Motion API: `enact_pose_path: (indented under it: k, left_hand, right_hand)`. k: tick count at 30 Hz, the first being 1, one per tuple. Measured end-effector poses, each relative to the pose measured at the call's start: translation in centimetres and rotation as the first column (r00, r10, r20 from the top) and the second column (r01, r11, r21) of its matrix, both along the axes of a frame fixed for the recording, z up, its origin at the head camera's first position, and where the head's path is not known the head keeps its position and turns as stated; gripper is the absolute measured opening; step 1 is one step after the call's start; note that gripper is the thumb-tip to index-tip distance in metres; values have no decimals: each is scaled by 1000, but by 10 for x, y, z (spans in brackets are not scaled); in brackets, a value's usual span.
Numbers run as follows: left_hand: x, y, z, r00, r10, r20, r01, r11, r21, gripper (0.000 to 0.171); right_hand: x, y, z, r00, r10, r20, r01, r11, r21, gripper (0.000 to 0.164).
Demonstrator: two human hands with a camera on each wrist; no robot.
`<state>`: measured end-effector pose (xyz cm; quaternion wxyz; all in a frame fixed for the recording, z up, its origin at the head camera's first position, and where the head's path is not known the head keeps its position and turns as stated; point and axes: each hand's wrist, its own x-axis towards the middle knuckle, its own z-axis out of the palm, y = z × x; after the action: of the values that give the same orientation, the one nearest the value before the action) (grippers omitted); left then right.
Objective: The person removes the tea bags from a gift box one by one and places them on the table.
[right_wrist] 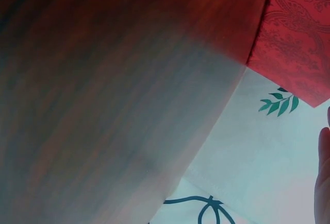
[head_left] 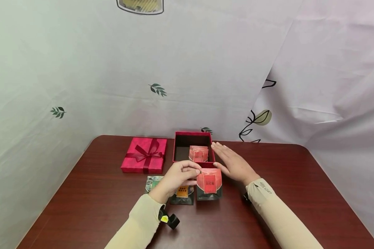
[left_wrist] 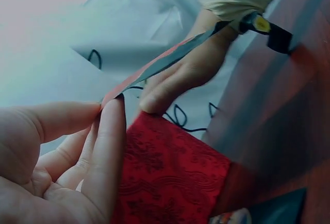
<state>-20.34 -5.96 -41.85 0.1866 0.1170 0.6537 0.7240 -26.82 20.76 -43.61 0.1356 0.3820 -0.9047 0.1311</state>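
My left hand [head_left: 178, 175] pinches the upper left corner of a red and dark sachet [head_left: 209, 188] between thumb and fingers, in front of an open red box [head_left: 178, 134]. In the left wrist view the sachet [left_wrist: 165, 58] appears nearly edge-on, above the patterned box wall [left_wrist: 170, 165]. Inside the box, several similar red sachets [head_left: 198, 154] stand at the right side. My right hand [head_left: 235, 165] has its fingers extended along the box's right side, with fingertips at its rim. In the right wrist view only part of that hand [right_wrist: 323, 177] shows at the edge.
Left of the box lies its red lid [head_left: 143, 155] with a ribbon bow. A green-labelled sachet [head_left: 152, 181] and an orange-labelled sachet [head_left: 182, 199] lie on the brown table [head_left: 81, 193], partly behind my left hand. A white patterned cloth [head_left: 205, 69] hangs behind the table.
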Motion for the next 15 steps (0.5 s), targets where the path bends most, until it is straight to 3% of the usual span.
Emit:
enact_pose_path:
  k: [6,15]
  left_hand:
    - [2,6,-7,999,-42,14,42,998,-41,23]
    - [4,12,-15,998,-24,57,27,998,-58,22]
  right_hand:
    - [0,0,1,1000,-10,25,11,1000,-3,67]
    - [0,0,-1,999,-11,30,11,1000,0,67]
